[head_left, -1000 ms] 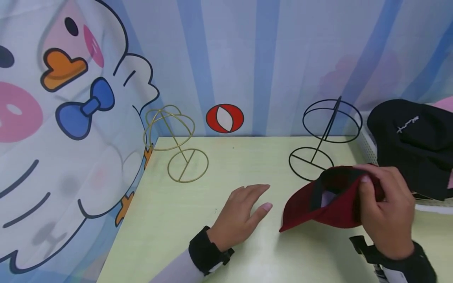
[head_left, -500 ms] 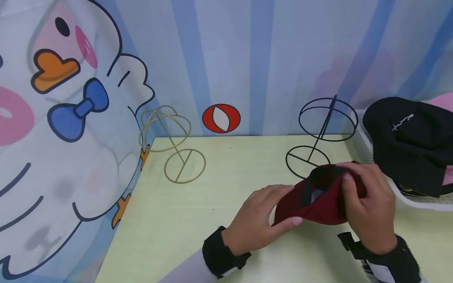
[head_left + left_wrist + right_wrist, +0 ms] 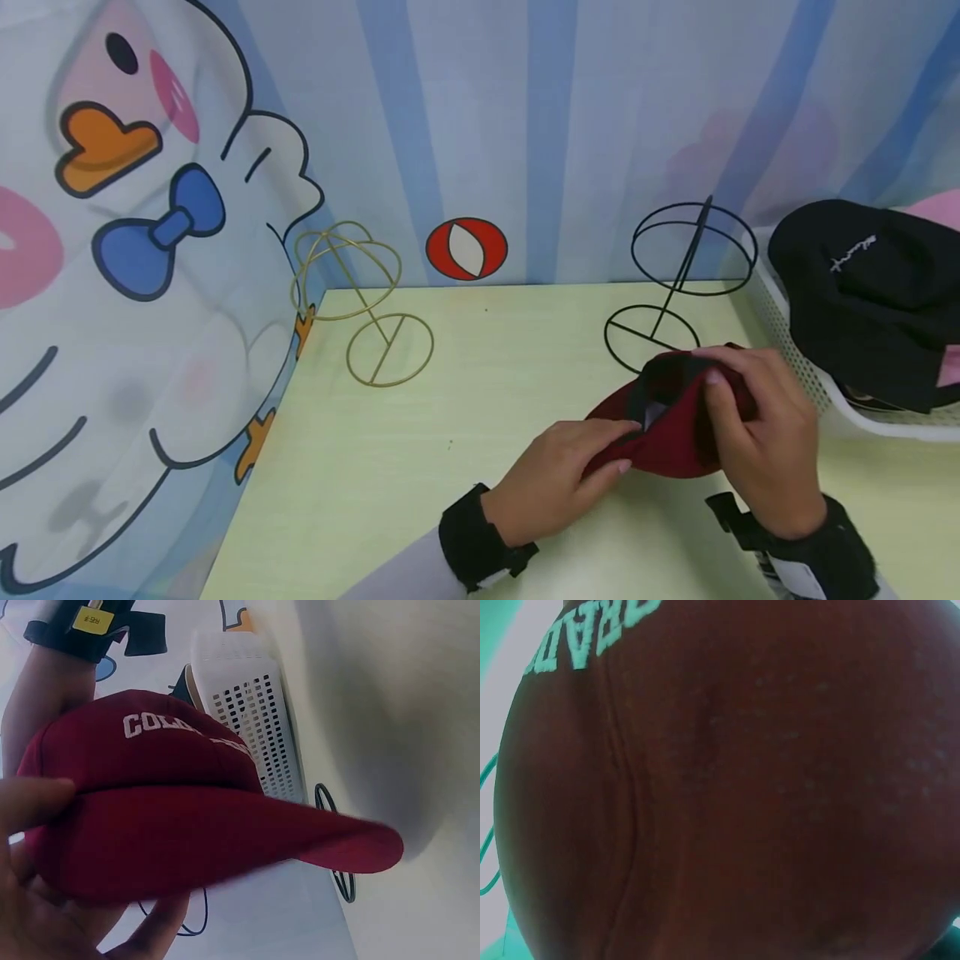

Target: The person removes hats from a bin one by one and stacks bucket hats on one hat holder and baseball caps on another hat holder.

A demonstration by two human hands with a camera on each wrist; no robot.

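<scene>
A dark red baseball cap [image 3: 675, 442] is held above the table between both hands, its inside turned up toward the head camera. My left hand [image 3: 558, 475] pinches the cap's brim between thumb and fingers. The right hand [image 3: 772, 442] grips the opposite edge, thumb outside and fingers reaching over the rim. In the left wrist view the cap [image 3: 150, 761] shows pale lettering on its front, with the brim stretched across. The cap's crown [image 3: 727, 787] fills most of the right wrist view and hides that hand.
A black wire hat stand [image 3: 663, 312] stands just behind the cap. Farther left is a gold wire hat stand [image 3: 375, 325]. At the right, a white perforated basket [image 3: 862, 425] holds black caps [image 3: 870, 292] and something pink. A printed cloth backdrop [image 3: 480, 125] hangs behind the table.
The left hand has moved right and taken hold of the cap's brim. The right hand has brought the cap slightly left in the head view.
</scene>
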